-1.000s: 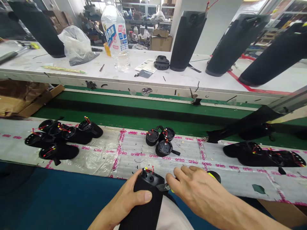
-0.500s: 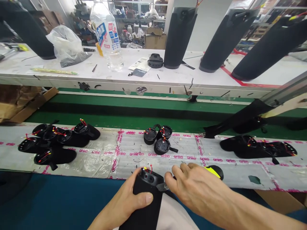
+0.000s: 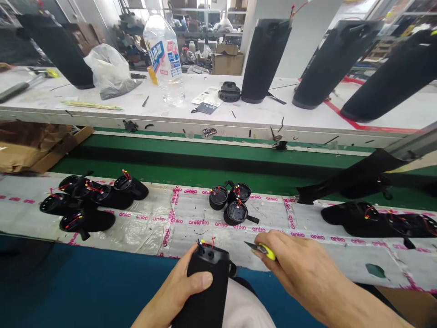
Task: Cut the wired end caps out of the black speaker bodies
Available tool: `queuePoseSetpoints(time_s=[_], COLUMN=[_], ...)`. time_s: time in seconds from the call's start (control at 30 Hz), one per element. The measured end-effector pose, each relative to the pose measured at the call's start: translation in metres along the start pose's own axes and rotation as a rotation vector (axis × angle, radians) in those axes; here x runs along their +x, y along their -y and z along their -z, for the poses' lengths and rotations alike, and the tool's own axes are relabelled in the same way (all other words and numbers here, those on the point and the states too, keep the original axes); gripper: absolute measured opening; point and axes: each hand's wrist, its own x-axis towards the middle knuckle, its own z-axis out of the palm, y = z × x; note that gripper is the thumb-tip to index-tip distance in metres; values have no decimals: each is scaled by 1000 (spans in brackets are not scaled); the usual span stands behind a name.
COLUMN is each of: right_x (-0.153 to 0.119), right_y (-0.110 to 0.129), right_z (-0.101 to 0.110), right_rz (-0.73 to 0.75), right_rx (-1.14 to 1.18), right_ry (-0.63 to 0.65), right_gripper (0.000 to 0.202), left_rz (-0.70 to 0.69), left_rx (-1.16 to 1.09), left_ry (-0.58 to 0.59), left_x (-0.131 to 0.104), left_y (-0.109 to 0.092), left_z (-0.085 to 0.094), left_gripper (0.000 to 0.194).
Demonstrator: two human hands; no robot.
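Observation:
My left hand (image 3: 186, 287) is wrapped around a black fabric-covered speaker housing (image 3: 205, 298), thumb across its front. The housing leans slightly over my lap, with red and yellow wires sticking out of its top end. A black strap loop (image 3: 232, 269) shows at its right side. To the right, my right hand (image 3: 290, 259) is closed around a utility knife (image 3: 268, 252) with a yellow-and-black handle. The knife's blade points left and is apart from the housing. Most of the handle is hidden by my fingers.
Behind my hands runs a bench edge covered in taped sheeting (image 3: 194, 231). Small wired speaker units (image 3: 235, 212) stand in its middle, more housings (image 3: 88, 221) lie left and others (image 3: 362, 218) right. On the shelf are a plastic bottle (image 3: 167, 68), a bag (image 3: 107, 68) and upright housings (image 3: 264, 64).
My right hand has drawn the knife away from the housing's upper rim, to the right, and the blade now shows clear. My left hand keeps its hold. The view has shifted slightly.

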Motion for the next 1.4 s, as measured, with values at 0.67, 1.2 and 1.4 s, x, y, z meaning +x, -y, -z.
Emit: queuePoseSetpoints(time_s=[0.67, 1.2, 1.4], right_x=[11, 0, -1], right_y=[26, 26, 37], right_z=[-68, -67, -44], right_rz=[-446, -513, 42], right_rx=[1336, 947, 153], right_ry=[253, 104, -68], right_gripper=[58, 47, 31], left_rz=[-106, -73, -195], left_rx=[-330, -207, 188], left_ry=[239, 51, -235], left_x=[-9, -18, -16], left_y=[-17, -9, -12], left_z=[-22, -20, -22], left_gripper=[63, 89, 91])
